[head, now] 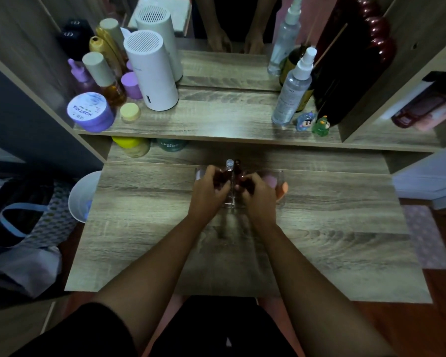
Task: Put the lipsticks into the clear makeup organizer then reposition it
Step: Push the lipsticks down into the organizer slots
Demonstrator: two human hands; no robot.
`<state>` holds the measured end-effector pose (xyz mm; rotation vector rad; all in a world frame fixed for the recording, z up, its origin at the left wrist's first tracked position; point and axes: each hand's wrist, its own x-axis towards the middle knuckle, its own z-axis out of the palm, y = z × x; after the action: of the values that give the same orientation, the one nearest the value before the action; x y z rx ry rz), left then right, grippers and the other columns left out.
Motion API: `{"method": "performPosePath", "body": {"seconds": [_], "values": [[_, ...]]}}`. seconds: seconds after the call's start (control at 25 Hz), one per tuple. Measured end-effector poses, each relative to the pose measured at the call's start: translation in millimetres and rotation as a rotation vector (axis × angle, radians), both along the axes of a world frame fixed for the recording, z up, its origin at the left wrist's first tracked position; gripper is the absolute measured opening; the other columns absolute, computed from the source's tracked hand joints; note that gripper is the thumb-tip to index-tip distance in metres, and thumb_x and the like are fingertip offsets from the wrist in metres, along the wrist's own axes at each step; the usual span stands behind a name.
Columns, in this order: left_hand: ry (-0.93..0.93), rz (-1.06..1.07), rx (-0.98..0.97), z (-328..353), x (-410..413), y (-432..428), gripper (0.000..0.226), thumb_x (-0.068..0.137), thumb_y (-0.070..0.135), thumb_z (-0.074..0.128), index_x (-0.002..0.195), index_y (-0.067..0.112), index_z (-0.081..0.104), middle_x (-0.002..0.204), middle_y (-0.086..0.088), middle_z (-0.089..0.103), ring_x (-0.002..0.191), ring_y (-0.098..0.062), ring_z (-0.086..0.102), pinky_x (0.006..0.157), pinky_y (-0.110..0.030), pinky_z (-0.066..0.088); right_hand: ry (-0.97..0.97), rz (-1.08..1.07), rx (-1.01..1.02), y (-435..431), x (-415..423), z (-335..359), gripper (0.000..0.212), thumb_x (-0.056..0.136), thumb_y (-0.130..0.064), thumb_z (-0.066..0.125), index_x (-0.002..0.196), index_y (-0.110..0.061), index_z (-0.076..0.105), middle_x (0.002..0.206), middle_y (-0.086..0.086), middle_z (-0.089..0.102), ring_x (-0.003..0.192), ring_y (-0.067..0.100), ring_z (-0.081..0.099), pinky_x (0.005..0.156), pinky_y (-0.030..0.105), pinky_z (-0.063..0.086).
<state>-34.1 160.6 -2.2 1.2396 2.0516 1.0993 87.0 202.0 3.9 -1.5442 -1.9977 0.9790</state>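
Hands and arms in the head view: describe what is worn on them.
Both arms are bare from the elbow down to the fingers: no sleeves, gloves, watch or bracelets show on the left hand or the right hand. No rings can be made out, though the dim, slightly blurred picture limits that. Dark clothing shows only at the bottom edge.

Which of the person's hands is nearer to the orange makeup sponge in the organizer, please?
The right. The right hand sits just beside the orange makeup sponge, at its left edge in the picture; the left hand is farther off, beyond the right hand.

Bare forearms (150, 256) (black shorts (216, 328)).
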Motion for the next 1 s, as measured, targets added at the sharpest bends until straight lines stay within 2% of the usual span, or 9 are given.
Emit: {"method": "performPosePath", "body": {"seconds": [0.08,0.2,0.28,0.36,0.44,0.52,0.64,0.84,1.0], "values": [[-0.080,0.018,0.037,3,-1,-2,0.026,0.084,0.011,0.063,0.108,0.009,0.052,0.107,-0.015,0.061,0.088,-0.017,0.063,0.076,-0.019,0.054,0.015,-0.012,0.000,1,0,-2,0.026,0.084,0.003,0.059,0.107,-0.009,0.062,0.105,0.015,0.069,0.098,0.022,0.064,0.081,0.022,0.046],[-0.187,0.057,0.139,11,-1,-9,0.036,0.086,0.006,0.059,0.118,0.016,0.045,0.097,-0.005,0.063,0.081,-0.007,0.062,0.069,-0.009,0.052,0.010,-0.036,-0.012,5,0,-4,0.028,0.084,0.000,0.061,0.111,-0.010,0.062,0.107,0.016,0.069,0.099,0.024,0.064,0.080,0.020,0.043],[-0.259,0.073,0.164,12,-2,-14,0.027,0.089,0.003,0.052,0.110,0.020,0.053,0.093,-0.010,0.064,0.081,-0.015,0.064,0.073,-0.023,0.054,0.014,-0.044,-0.022,7,0,-5,0.030,0.085,-0.001,0.061,0.113,-0.011,0.062,0.107,0.015,0.069,0.100,0.024,0.064,0.083,0.025,0.048],[-0.502,0.083,0.183,14,-3,-19,0.031,0.086,-0.005,0.042,0.102,0.014,0.061,0.097,-0.014,0.063,0.085,-0.016,0.065,0.080,-0.036,0.055,0.044,-0.048,-0.035,8,1,-4,0.032,0.085,-0.001,0.061,0.115,-0.010,0.062,0.108,0.016,0.070,0.102,0.025,0.064,0.090,0.030,0.050],[-0.612,0.069,0.200,15,-5,-21,0.035,0.076,-0.007,0.046,0.103,0.010,0.060,0.094,-0.007,0.064,0.084,-0.006,0.065,0.080,-0.028,0.057,0.049,-0.042,-0.037,10,1,-3,0.032,0.084,-0.002,0.061,0.115,-0.009,0.063,0.109,0.016,0.071,0.103,0.025,0.065,0.091,0.028,0.048],[-0.576,0.052,0.184,15,-4,-21,0.029,0.078,-0.008,0.060,0.103,0.007,0.056,0.091,-0.008,0.063,0.081,-0.007,0.065,0.075,-0.022,0.057,0.025,-0.038,-0.039,13,2,-3,0.032,0.084,-0.004,0.062,0.116,-0.009,0.063,0.108,0.016,0.071,0.103,0.024,0.064,0.086,0.016,0.043],[-0.538,0.045,0.125,15,-4,-16,0.017,0.088,0.003,0.058,0.105,0.003,0.057,0.090,-0.021,0.063,0.069,-0.009,0.067,0.064,-0.017,0.058,0.009,-0.042,-0.041,16,3,-4,0.033,0.084,-0.004,0.063,0.117,-0.008,0.063,0.108,0.016,0.071,0.103,0.025,0.064,0.079,-0.005,0.027],[-0.061,-0.045,-0.007,6,-6,-7,0.015,0.087,0.014,0.062,0.100,0.008,0.067,0.091,-0.019,0.067,0.083,-0.026,0.063,0.072,-0.034,0.049,0.022,-0.015,-0.035,16,2,-2,0.034,0.083,-0.001,0.064,0.116,-0.007,0.063,0.112,0.014,0.071,0.107,0.022,0.064,0.090,0.013,0.038],[0.124,-0.090,-0.044,1,-3,3,0.018,0.085,0.011,0.063,0.102,0.005,0.067,0.093,-0.021,0.066,0.086,-0.032,0.061,0.078,-0.038,0.047,-0.007,0.022,-0.018,17,2,-1,0.034,0.082,-0.001,0.063,0.116,-0.007,0.064,0.113,0.013,0.070,0.108,0.021,0.062,0.094,0.018,0.038]]}}
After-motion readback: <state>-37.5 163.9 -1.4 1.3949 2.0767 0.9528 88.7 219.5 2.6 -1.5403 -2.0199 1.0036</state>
